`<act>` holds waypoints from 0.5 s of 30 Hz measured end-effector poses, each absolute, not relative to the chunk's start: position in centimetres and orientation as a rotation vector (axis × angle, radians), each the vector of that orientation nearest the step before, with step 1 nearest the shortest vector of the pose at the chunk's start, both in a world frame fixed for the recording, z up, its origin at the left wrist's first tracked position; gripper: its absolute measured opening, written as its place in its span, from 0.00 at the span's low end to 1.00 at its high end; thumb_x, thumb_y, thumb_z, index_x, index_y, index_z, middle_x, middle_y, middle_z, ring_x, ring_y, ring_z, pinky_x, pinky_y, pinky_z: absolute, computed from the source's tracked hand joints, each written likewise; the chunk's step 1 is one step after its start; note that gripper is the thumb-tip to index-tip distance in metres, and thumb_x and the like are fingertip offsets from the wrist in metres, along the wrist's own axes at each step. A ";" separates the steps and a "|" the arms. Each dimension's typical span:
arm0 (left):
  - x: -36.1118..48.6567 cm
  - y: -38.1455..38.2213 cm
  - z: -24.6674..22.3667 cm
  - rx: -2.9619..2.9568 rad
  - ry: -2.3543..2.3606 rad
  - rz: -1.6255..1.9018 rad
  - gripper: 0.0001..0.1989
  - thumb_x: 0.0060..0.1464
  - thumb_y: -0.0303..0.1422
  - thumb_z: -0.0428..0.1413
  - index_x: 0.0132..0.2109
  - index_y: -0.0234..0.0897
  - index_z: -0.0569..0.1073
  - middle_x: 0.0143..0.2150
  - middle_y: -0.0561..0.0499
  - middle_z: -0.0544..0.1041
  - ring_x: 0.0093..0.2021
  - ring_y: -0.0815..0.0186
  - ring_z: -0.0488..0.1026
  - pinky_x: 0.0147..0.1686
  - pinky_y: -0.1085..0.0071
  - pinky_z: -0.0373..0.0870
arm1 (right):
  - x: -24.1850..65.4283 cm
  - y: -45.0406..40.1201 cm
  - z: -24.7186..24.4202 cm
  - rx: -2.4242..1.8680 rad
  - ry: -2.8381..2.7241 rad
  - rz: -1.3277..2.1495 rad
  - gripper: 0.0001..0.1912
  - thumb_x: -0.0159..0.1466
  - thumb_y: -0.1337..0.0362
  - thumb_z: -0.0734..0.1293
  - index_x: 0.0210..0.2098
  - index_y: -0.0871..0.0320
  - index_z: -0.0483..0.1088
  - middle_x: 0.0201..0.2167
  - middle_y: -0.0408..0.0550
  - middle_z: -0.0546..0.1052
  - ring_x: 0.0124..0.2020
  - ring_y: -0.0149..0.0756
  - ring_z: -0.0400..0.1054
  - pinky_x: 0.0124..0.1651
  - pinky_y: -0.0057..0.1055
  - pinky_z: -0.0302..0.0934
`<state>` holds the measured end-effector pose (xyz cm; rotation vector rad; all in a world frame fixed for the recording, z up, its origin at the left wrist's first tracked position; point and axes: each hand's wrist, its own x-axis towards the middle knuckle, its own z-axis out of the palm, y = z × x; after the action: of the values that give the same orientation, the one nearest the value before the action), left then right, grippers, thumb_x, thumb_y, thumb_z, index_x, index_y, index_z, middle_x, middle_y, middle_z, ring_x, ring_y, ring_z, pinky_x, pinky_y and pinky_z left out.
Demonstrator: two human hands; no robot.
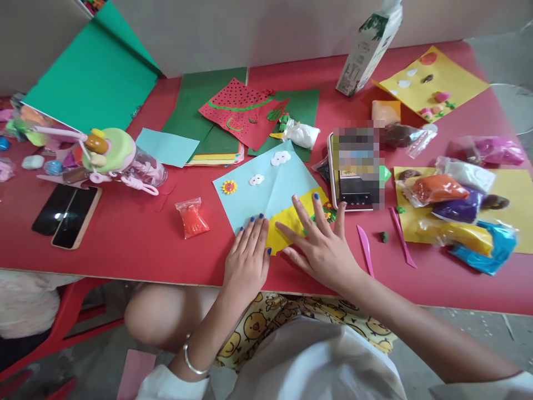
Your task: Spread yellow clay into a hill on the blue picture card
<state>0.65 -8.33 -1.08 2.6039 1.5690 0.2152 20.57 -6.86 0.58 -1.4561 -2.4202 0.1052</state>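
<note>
A light blue sheet [266,186] lies on the red table, with two white clouds and a yellow-orange sun [229,187] on it. Yellow clay [287,222] covers its near corner, with small red and green flower shapes [328,213] at the right. My left hand [248,255] lies flat on the sheet's near left edge, fingers side by side and stretched out, beside the yellow area. My right hand [322,244] is over the yellow area with its fingers spread and holds nothing. Whether its fingertips press on the clay is hard to tell.
A phone [356,194] stands just beyond my right hand. Clay bags [458,205] and pink tools [365,250] are at the right, a red clay bag [192,219] at the left. A carton [368,50], watermelon picture [241,111], bottle [147,169] and dark phone [75,216] lie farther out.
</note>
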 end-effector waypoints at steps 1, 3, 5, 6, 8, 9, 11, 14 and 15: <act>0.6 -8.3 -1.1 2.609 1.567 0.224 0.33 0.67 0.29 0.41 0.73 0.33 0.37 0.72 0.44 0.54 0.71 0.56 0.53 0.65 0.54 0.60 | 20.5 -7.0 0.6 -1.407 -2.439 0.107 0.21 0.70 0.51 0.59 0.59 0.47 0.69 0.71 0.50 0.54 0.70 0.57 0.48 0.67 0.70 0.28; 0.6 -8.3 -1.1 2.614 1.568 0.225 0.33 0.67 0.29 0.41 0.73 0.33 0.36 0.72 0.44 0.54 0.71 0.56 0.53 0.66 0.55 0.59 | 20.5 -7.2 0.4 -1.355 -2.458 0.101 0.20 0.71 0.51 0.58 0.58 0.46 0.70 0.70 0.47 0.56 0.70 0.54 0.50 0.69 0.66 0.27; 0.6 -8.3 -1.0 2.612 1.573 0.208 0.32 0.67 0.29 0.40 0.73 0.33 0.37 0.72 0.45 0.54 0.71 0.56 0.53 0.66 0.55 0.58 | 20.9 -7.1 0.1 -1.361 -2.460 0.081 0.19 0.71 0.52 0.59 0.57 0.46 0.70 0.69 0.46 0.58 0.69 0.52 0.52 0.69 0.65 0.26; 0.7 -8.3 -1.0 2.609 1.575 0.196 0.32 0.67 0.29 0.40 0.73 0.33 0.37 0.72 0.45 0.54 0.71 0.56 0.53 0.66 0.55 0.58 | 21.1 -7.0 0.0 -1.375 -2.461 0.074 0.19 0.71 0.52 0.59 0.58 0.45 0.70 0.69 0.47 0.58 0.69 0.52 0.52 0.69 0.65 0.26; 0.7 -8.3 -0.9 2.605 1.581 0.173 0.31 0.67 0.30 0.39 0.73 0.33 0.39 0.72 0.45 0.54 0.71 0.57 0.52 0.66 0.55 0.58 | 21.6 -6.8 -0.2 -1.399 -2.459 0.062 0.20 0.70 0.51 0.60 0.58 0.46 0.69 0.69 0.48 0.58 0.69 0.53 0.52 0.69 0.66 0.27; 0.7 -8.3 -0.8 2.603 1.585 0.160 0.31 0.67 0.30 0.39 0.73 0.33 0.39 0.72 0.46 0.54 0.71 0.57 0.52 0.67 0.55 0.57 | 21.9 -6.7 -0.3 -1.409 -2.453 0.054 0.20 0.70 0.52 0.60 0.59 0.46 0.69 0.69 0.49 0.57 0.69 0.54 0.52 0.68 0.67 0.27; 0.7 -8.3 -0.8 2.600 1.595 0.139 0.31 0.67 0.30 0.39 0.73 0.32 0.40 0.72 0.46 0.54 0.72 0.58 0.52 0.67 0.56 0.57 | 22.1 -6.5 -0.2 -1.435 -2.435 0.035 0.20 0.70 0.52 0.60 0.58 0.47 0.70 0.69 0.50 0.56 0.69 0.55 0.51 0.68 0.67 0.27; 0.7 -8.3 -0.8 2.604 1.593 0.136 0.31 0.67 0.30 0.39 0.73 0.32 0.39 0.72 0.46 0.53 0.72 0.57 0.51 0.67 0.56 0.56 | 22.0 -6.5 0.1 -1.451 -2.431 0.021 0.20 0.71 0.52 0.59 0.57 0.51 0.71 0.69 0.50 0.55 0.70 0.56 0.48 0.68 0.66 0.24; 0.7 -8.3 -0.8 2.608 1.590 0.141 0.31 0.67 0.30 0.39 0.73 0.32 0.39 0.72 0.46 0.53 0.72 0.57 0.51 0.67 0.56 0.56 | 21.8 -6.5 0.2 -1.436 -2.440 0.027 0.21 0.71 0.52 0.58 0.57 0.51 0.71 0.69 0.49 0.56 0.70 0.56 0.48 0.69 0.66 0.22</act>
<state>0.68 -8.32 -0.85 2.6080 1.5895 0.1413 21.81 -6.51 0.18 -1.4361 -2.4396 0.0272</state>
